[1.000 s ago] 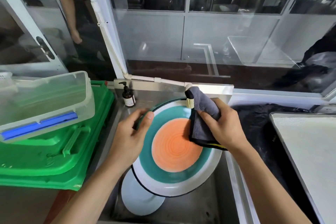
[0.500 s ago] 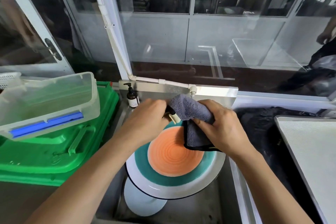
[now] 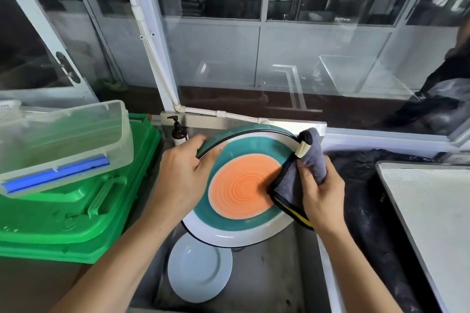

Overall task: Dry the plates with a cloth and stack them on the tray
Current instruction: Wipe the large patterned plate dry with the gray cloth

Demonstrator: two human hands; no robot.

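Note:
A large plate (image 3: 241,226) with an orange centre, a teal ring and a white rim is held tilted over the steel sink (image 3: 274,277). My left hand (image 3: 183,173) grips its upper left rim, fingers curled over the edge. My right hand (image 3: 318,195) holds a grey cloth (image 3: 292,183) with a yellow-and-black edge, pressed against the plate's right side and wrapped over the rim. A smaller pale blue plate (image 3: 199,268) lies flat in the sink bottom below. The metal tray (image 3: 432,223) lies at the right.
Green crates (image 3: 63,211) are stacked at the left with a clear plastic box (image 3: 63,140) with a blue clasp on top. A soap pump bottle (image 3: 179,132) stands at the sink's back left. A dark cloth (image 3: 368,211) covers the counter between sink and tray. Glass partitions rise behind.
The cloth slid from the plate's top rim round to its right side. My left hand shifted from the top of the rim to the upper left, and the plate tilted more towards me.

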